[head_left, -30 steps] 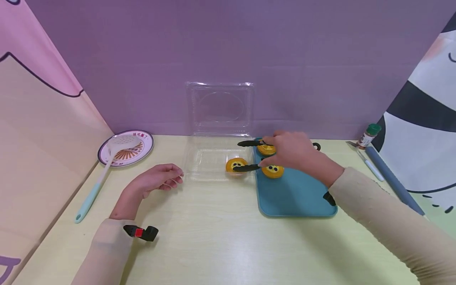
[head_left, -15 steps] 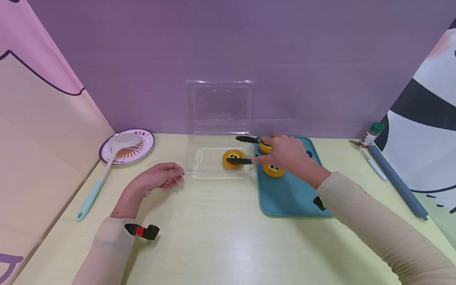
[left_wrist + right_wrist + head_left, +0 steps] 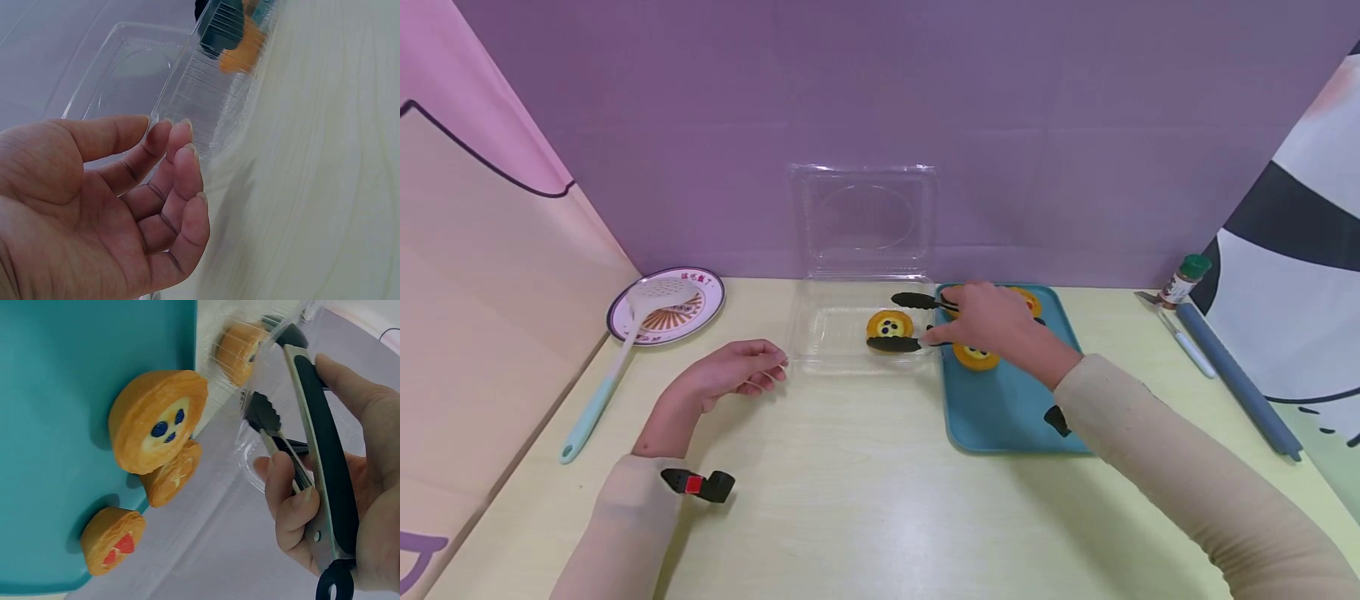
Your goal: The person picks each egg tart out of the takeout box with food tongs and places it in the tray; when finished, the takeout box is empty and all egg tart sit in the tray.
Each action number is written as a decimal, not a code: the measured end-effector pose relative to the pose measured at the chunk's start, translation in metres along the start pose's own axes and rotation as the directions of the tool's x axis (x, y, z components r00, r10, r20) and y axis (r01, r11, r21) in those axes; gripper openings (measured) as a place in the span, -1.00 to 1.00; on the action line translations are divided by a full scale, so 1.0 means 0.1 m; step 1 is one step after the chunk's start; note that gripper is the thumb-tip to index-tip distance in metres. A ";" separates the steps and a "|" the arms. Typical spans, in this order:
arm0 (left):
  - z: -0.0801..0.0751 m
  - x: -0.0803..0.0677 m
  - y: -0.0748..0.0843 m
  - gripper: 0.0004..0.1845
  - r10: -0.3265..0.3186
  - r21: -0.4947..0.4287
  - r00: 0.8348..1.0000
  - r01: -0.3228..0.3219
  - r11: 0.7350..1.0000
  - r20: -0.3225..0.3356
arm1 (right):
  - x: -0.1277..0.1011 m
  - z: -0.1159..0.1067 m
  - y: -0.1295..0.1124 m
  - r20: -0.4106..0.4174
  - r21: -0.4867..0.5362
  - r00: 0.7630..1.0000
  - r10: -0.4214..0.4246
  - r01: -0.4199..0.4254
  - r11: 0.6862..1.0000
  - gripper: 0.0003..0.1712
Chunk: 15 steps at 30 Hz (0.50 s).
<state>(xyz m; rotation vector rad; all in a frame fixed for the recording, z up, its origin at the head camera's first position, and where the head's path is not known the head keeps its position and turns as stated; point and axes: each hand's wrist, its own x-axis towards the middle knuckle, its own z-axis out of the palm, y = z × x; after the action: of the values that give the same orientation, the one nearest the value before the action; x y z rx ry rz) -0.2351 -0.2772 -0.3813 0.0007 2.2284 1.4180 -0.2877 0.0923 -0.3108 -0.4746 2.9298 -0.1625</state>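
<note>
Holding a pair of black tongs (image 3: 917, 321), the right hand (image 3: 992, 321) had its fingers curled round the handles, and the two arms of the tongs stood spread apart, one on each side of a yellow tart (image 3: 890, 324). That tart lay inside the clear box (image 3: 827, 333), close to its right wall, which sat just beside the left edge of the blue tray (image 3: 1007, 408). Three more tarts sat at the far end of the tray, leaving its near part bare. The box lid (image 3: 863, 218) stood upright against the purple wall. The left hand (image 3: 730, 379) rested on the table (image 3: 880, 508) with loose, relaxed fingers holding nothing, its fingertips (image 3: 186, 134) just at the box's left front corner. A plate (image 3: 666, 307) with a slotted spoon (image 3: 617, 358) lay well apart to the left.
</note>
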 end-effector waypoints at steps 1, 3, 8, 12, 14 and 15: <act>0.00 0.00 0.00 -0.61 0.000 -0.001 1.000 0.000 1.000 0.000 | 0.01 0.00 -0.01 0.006 -0.013 1.000 0.002 -0.002 1.000 0.08; 0.00 0.00 0.00 -0.61 0.002 -0.005 1.000 -0.002 1.000 0.001 | 0.03 -0.01 -0.03 0.017 -0.048 1.000 0.006 -0.006 0.999 0.07; 0.00 0.00 0.00 -0.62 0.003 -0.002 1.000 -0.003 1.000 0.000 | 0.04 -0.03 -0.12 0.032 -0.138 0.999 0.013 -0.009 0.990 0.01; 0.00 0.00 -0.01 -0.61 0.005 -0.001 1.000 -0.005 1.000 0.000 | 0.04 -0.02 -0.19 0.035 -0.176 0.999 0.002 0.004 0.984 -0.09; 0.00 0.00 -0.01 -0.61 0.005 -0.002 1.000 -0.005 1.000 0.000 | 0.04 -0.03 -0.21 0.037 -0.177 0.999 -0.003 0.009 0.984 -0.13; -0.01 0.00 -0.01 -0.61 0.005 -0.002 1.000 -0.005 1.000 -0.001 | 0.04 -0.03 -0.22 0.038 -0.175 0.999 -0.005 0.012 0.984 -0.15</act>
<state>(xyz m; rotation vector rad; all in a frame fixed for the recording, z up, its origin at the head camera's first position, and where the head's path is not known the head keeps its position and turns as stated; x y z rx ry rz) -0.2352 -0.2780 -0.3821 0.0051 2.2289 1.4233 -0.2850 0.0708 -0.3058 -0.5092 2.9194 0.1033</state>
